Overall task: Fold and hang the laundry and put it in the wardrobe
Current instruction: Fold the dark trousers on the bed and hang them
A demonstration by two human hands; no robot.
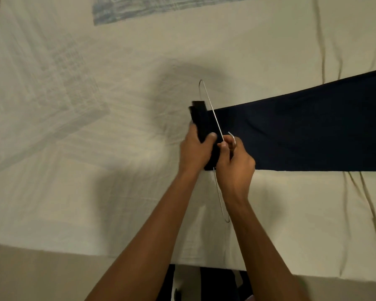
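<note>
A long dark navy garment (pixel 302 131) lies flat on the bed and runs off the right edge of the view. Its narrow left end is threaded through a thin metal wire hanger (pixel 211 111), which stands on edge across the cloth. My left hand (pixel 197 152) grips the black cloth end that sticks out on the hanger's left side. My right hand (pixel 234 164) pinches the hanger near its hook, just right of the left hand. The hanger's lower loop shows below my right wrist.
The bed is covered by a cream sheet (pixel 96 170) with a faded blue-grey print at the top (pixel 161 7). The bed's near edge runs along the bottom, with dark floor and my legs below it.
</note>
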